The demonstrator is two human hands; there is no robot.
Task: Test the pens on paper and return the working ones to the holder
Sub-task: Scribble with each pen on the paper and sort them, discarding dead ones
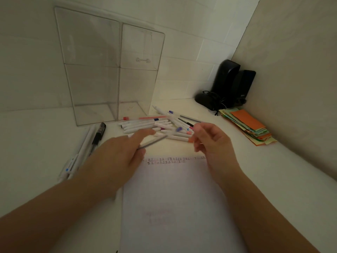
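Note:
My left hand (pixel 118 154) grips a thin grey pen (pixel 155 141) that slants up to the right, with a purple end (pixel 179 129); it is blurred. My right hand (pixel 213 143) hovers just right of that end, fingers loosely curled and holding nothing that I can see. Both hands hang above the top of a white paper sheet (pixel 178 207) that bears two rows of small test marks (pixel 167 160). Behind them lies a pile of white pens (pixel 158 125) with coloured tips. The clear acrylic holder (pixel 113 70) stands upright at the back left.
A black pen (pixel 99 134) and several white pens (pixel 80 156) lie left of the paper. Two black speakers (pixel 231 83) with cables fill the back right corner. A stack of coloured paper slips (pixel 249 126) lies along the right wall.

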